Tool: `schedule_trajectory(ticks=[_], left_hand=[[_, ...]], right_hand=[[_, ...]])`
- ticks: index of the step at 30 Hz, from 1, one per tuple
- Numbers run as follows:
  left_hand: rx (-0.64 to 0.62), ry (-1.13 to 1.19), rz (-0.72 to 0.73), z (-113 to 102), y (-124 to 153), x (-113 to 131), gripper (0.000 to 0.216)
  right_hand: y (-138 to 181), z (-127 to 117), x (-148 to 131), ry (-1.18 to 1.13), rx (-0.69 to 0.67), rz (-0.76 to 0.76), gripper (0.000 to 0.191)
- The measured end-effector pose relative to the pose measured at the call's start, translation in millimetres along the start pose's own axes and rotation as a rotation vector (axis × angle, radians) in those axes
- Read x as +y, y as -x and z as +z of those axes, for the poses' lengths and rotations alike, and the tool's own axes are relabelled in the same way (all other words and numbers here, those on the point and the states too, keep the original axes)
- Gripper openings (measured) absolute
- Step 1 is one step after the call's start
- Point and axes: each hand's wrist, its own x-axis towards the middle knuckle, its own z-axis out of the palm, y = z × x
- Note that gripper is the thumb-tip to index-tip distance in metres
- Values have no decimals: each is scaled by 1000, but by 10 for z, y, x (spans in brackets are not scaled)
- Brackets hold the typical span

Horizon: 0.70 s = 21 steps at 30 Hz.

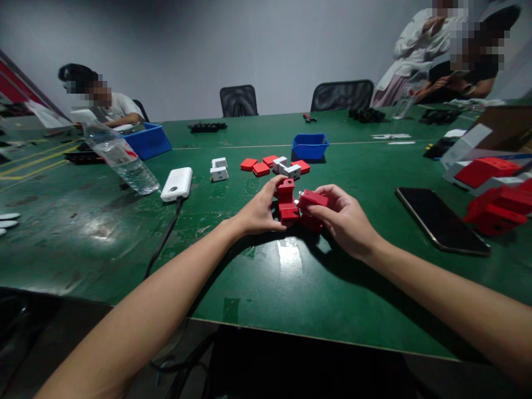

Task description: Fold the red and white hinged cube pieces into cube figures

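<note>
Near the middle of the table, my left hand (261, 209) is closed around a red U-shaped bracket (286, 200), thumb low and fingers at its top. My right hand (347, 219) pinches a red block (314, 198) with a small whitish metal tip on its left end. That tip points at the bracket's opening; I cannot tell whether the two touch. Below the block another red piece (311, 221) shows, partly hidden by my right hand and in shadow. Just beyond my hands lie several red blocks (261, 169) and white brackets (280, 164).
A white power bank (177, 184) with a black cable, a tilted water bottle (122, 158) and another white bracket (219, 169) are left. A blue bin (310, 146) stands beyond. At right are a phone (440, 219) and red parts (496, 210). Other people are across the table.
</note>
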Motion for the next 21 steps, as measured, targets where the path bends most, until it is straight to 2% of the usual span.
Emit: schedule_trajectory(ticks=[12,21], left_hand=[[-2,-6,-8,-2,-4,18,100],[-4,4,-20,0,-1,21,101]], right_hand=[[2,-13,19,50,-14,4,42],[-2,-9,8,42,-19,-52,30]])
